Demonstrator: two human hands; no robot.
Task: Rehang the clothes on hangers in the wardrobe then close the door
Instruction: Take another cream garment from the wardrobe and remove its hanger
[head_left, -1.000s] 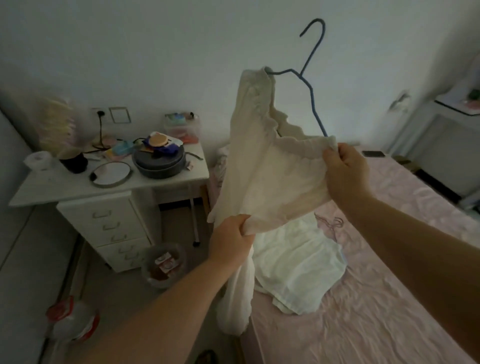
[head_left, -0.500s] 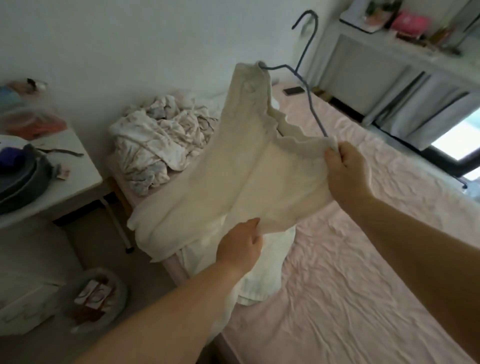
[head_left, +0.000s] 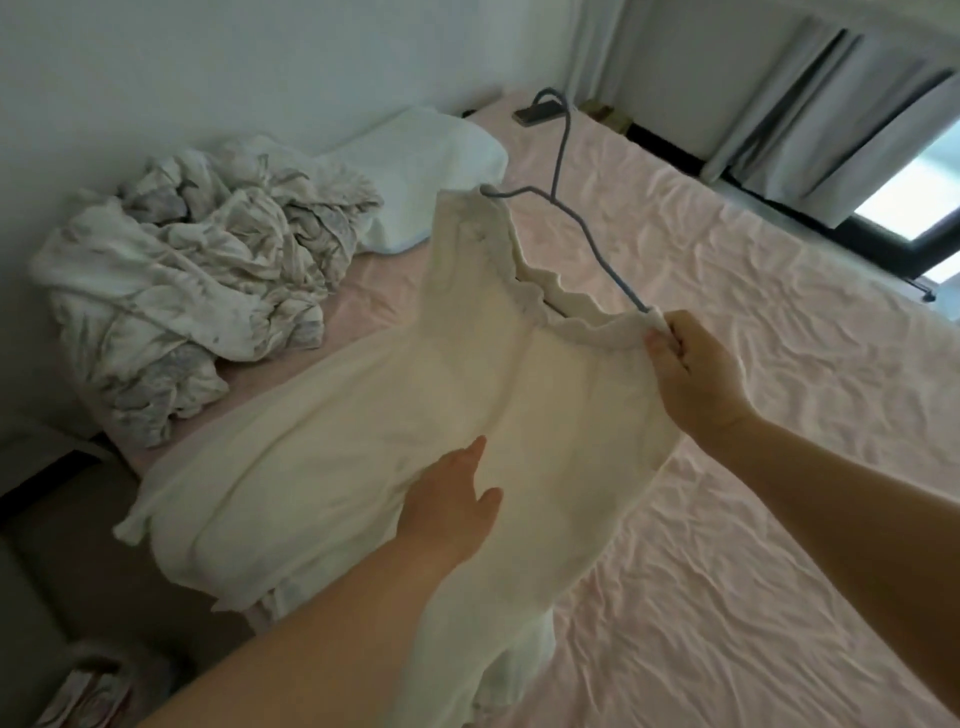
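Note:
A cream knitted top (head_left: 363, 431) with a scalloped neckline hangs on a blue wire hanger (head_left: 574, 208), held up over the bed. My right hand (head_left: 691, 374) pinches the garment's right shoulder together with the hanger's end. My left hand (head_left: 452, 499) lies against the front of the top with its fingers stretched out, thumb apart. The hanger's hook points up toward the far wall. The garment's lower part drapes down over the bed's near edge. No wardrobe is in view.
A pink bed sheet (head_left: 753, 467) fills the right side. A crumpled white and grey blanket (head_left: 192, 280) and a white pillow (head_left: 421, 171) lie at the head. A dark phone (head_left: 537, 111) sits at the bed's far edge. Grey curtains (head_left: 810, 93) hang by the window.
My view has swung right from the desk to the bed and window. My left hand has let go of the garment's side and now lies flat on its front.

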